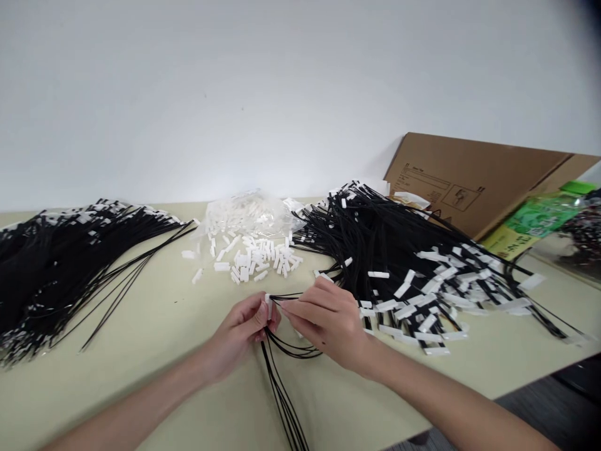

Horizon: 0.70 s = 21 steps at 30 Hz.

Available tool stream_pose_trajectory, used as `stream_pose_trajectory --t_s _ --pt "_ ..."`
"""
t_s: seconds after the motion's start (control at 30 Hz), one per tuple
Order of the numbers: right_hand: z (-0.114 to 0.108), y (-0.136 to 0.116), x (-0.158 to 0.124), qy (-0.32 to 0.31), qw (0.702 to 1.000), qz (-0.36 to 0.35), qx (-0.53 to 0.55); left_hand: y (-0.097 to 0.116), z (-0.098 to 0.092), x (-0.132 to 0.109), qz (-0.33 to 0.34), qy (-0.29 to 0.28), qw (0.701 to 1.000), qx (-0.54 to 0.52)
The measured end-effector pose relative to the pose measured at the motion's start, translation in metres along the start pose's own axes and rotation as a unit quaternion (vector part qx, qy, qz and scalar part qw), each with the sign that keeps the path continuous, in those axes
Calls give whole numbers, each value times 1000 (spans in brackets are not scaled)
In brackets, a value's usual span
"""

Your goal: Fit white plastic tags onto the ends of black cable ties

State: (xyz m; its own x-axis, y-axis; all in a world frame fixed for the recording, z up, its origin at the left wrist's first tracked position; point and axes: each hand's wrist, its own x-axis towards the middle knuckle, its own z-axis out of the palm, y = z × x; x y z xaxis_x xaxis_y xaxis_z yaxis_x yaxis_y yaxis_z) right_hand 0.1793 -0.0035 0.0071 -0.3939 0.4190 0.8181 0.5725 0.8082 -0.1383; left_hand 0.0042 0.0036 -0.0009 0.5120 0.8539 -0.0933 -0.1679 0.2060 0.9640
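Near the middle of the table, my left hand (246, 322) pinches a small white connector (268, 300) upright between thumb and fingers. Several thin black cables (282, 394) run from under it down past the table's near side, and some loop to the right. My right hand (326, 316) is closed on the ends of thin black wires (287, 295) beside the connector; its fingertips are close to the connector's right side. Just behind my hands lies a loose pile of white connectors (256, 258), in front of a clear plastic bag (248, 214) holding more of them.
A large heap of black cables (61, 269) covers the table's left side. Another heap (375, 244), with white connectors on its cables, lies at the right. Behind it a cardboard box (464, 181) leans by the wall, next to a green and yellow package (530, 222).
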Motion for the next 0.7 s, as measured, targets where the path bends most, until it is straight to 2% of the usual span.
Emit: stream_pose_trajectory --t_s 0.17,0.43,0.57,0.7 --pt "3 -1 -3 -2 1000 -14 -15 -4 -2 0 -5 -20 1000 10" --pt "7 3 -6 -13 1000 -14 -5 -2 0 0 -5 -18 1000 -8" --pt "5 1 -4 -4 1000 -1 -8 0 0 3 -13 25 998 -49" --pt "1 -4 -1 -72 994 -84 -8 -3 -4 5 -15 69 991 -111"
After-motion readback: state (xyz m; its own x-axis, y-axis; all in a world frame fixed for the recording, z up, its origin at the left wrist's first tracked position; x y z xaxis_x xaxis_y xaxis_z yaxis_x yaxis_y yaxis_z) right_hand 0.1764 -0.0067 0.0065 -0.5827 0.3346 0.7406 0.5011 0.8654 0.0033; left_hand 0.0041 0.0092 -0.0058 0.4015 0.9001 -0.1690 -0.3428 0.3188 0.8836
